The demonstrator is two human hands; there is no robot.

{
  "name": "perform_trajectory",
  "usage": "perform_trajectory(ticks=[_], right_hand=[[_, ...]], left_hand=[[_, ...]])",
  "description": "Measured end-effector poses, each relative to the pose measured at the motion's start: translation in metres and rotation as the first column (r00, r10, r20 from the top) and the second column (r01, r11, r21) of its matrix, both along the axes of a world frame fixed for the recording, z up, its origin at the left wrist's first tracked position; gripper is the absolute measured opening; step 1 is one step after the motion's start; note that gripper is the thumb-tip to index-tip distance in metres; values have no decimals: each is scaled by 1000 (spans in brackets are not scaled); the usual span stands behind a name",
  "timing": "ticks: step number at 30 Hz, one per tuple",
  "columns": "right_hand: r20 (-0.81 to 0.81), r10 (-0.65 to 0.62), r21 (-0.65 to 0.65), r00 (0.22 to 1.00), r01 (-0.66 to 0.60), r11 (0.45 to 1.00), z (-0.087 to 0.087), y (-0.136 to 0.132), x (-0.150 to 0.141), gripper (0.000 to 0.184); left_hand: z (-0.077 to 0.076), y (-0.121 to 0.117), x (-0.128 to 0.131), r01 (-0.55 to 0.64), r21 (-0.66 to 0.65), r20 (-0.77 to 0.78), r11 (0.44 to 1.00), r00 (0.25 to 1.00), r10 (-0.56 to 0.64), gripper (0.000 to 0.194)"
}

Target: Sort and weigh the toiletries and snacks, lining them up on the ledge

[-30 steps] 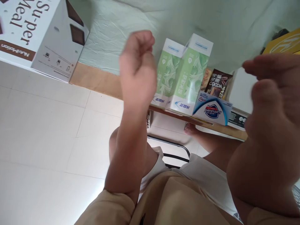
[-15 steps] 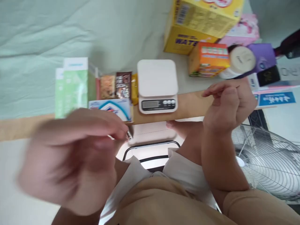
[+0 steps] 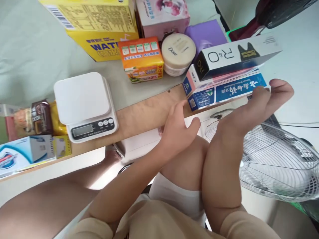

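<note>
Blue toothpaste box is lying lengthwise along the front edge of the counter, between the person's two hands. The left hand is reaching toward its left end, holding the fingers open with the thumb spread away; the fingertips are hovering at or very near the box's lower corner, and whether they are touching it is not clear. The right hand is hovering about the right end, its fingers open and slightly curved, the thumb overlapping the box in view; contact there is also impossible to tell.

Just behind the toothpaste box, a pink-and-white box is lying alongside, and a black-and-white R&O box is resting higher up, partly covering it. Beyond them a purple pack is showing, with a Dove jar standing to its left. An orange box is sitting just beside the jar, and a yellow box and a pink box are standing farther back.

Farther left, a white kitchen scale is resting near the counter's edge, a cocoa packet and a blue-and-white soap box lying past it. A wire-caged fan is standing below the counter, to the right.
</note>
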State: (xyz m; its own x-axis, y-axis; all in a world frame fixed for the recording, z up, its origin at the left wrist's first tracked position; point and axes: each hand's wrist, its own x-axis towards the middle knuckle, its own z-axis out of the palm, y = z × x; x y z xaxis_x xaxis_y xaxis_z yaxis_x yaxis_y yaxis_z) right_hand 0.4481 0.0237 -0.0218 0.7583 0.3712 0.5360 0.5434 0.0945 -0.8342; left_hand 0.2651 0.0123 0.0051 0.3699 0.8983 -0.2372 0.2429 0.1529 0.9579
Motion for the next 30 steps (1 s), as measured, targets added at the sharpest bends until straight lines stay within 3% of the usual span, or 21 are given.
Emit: perform_trajectory(ticks=[4, 7, 10, 16, 19, 22, 26, 30], right_hand=[[-132, -106, -12, 986, 106, 994, -29, 15, 21, 35], [45, -63, 14, 997, 62, 998, -33, 19, 16, 47], [127, 24, -68, 992, -15, 998, -28, 18, 11, 55], [109, 120, -178, 987, -99, 979, -22, 17, 6, 62], [92, 103, -159, 990, -88, 983, -21, 17, 1, 61], [135, 86, -155, 987, -65, 986, -21, 17, -4, 60], [137, 124, -121, 983, -107, 987, -20, 19, -8, 61], [207, 103, -24, 973, -100, 995, -12, 18, -7, 61]], left_hand=[[-23, 2, 21, -4, 138, 61, 990, 998, -4, 58], [-35, 6, 26, -53, 273, 57, 961, 998, 39, 59], [-37, 18, 27, -128, 419, 51, 899, 992, 117, 64], [-5, 60, 35, -176, 601, 53, 779, 982, 182, 79], [9, 82, 41, -81, 633, -4, 770, 994, 108, 82], [13, 96, 44, 13, 683, -69, 731, 997, 47, 67], [15, 94, 40, 35, 723, -65, 690, 998, 18, 44], [31, 71, 21, 3, 749, -29, 662, 999, 28, 37]])
